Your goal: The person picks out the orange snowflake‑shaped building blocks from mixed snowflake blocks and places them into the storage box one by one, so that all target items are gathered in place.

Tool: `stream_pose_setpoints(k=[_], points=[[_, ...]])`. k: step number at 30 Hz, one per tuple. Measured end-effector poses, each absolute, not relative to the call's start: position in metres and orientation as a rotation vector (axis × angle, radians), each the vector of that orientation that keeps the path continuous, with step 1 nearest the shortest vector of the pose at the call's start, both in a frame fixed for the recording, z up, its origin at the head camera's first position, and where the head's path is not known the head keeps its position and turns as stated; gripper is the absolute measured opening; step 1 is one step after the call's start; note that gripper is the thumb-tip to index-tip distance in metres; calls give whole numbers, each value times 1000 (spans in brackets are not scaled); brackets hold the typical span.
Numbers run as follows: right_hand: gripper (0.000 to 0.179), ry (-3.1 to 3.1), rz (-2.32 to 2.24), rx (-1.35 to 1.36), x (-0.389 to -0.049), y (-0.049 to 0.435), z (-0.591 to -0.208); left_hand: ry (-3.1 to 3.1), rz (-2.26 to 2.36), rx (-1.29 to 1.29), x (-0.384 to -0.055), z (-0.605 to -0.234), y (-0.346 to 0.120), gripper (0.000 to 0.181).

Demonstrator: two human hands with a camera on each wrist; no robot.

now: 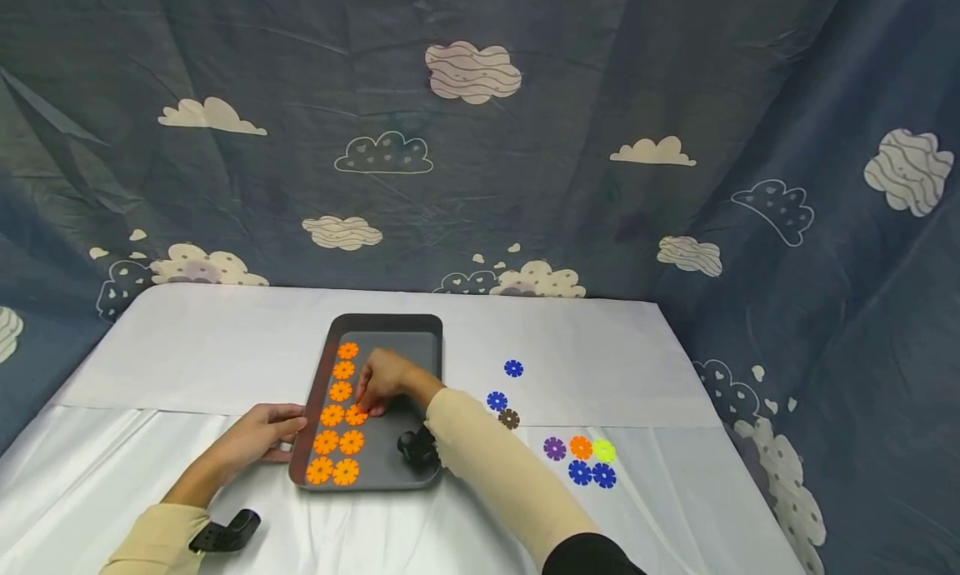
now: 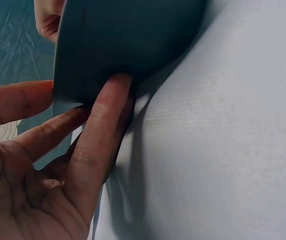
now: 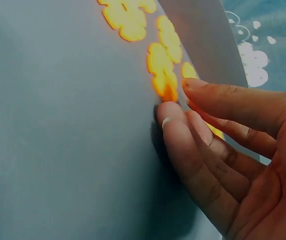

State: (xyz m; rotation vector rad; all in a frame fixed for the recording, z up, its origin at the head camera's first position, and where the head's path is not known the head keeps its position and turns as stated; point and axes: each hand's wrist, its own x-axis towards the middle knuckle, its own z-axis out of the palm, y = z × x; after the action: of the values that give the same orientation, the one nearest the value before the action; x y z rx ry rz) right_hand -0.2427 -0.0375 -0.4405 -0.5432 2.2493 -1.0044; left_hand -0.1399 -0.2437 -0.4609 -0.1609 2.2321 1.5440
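A dark baking tray (image 1: 397,482) lies on the white cloth, with orange flower-shaped discs (image 1: 341,391) in a long column along its left side and a shorter column beside it. My left hand (image 1: 258,433) grips the tray's left edge; in the left wrist view its fingers (image 2: 100,125) reach under the tray's side. Inside the tray my right hand (image 1: 386,381) is over the shorter column, its fingertips on that column's uppermost orange disc (image 1: 356,415). In the right wrist view, thumb and fingers (image 3: 182,145) close around the near end of a disc, partly hiding it.
Right of the tray lie several loose flower discs: blue (image 1: 513,368), brown (image 1: 508,418), purple (image 1: 555,448), orange (image 1: 581,447) and yellow-green (image 1: 603,451). The right sleeve (image 1: 502,467) crosses the tray's right edge. A dark cloud-patterned curtain (image 1: 517,192) hangs behind the table.
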Motion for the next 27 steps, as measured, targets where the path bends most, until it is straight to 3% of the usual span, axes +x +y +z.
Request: stream_pose_setpoints(k=[8, 13, 17, 27], points=[[6, 2120, -1203, -613, -249, 1, -423, 2220, 1556, -124, -138, -458, -244, 54], [22, 2116, -1287, -700, -250, 43, -411, 2212, 1556, -119, -139, -458, -245, 54], [24, 2174, -1317, -744, -246, 83, -409, 2220, 1547, -120, -140, -458, -245, 55], [20, 2321, -1326, -518, -226, 188, -435, 2230, 1535, -105, -138, -458, -245, 55]])
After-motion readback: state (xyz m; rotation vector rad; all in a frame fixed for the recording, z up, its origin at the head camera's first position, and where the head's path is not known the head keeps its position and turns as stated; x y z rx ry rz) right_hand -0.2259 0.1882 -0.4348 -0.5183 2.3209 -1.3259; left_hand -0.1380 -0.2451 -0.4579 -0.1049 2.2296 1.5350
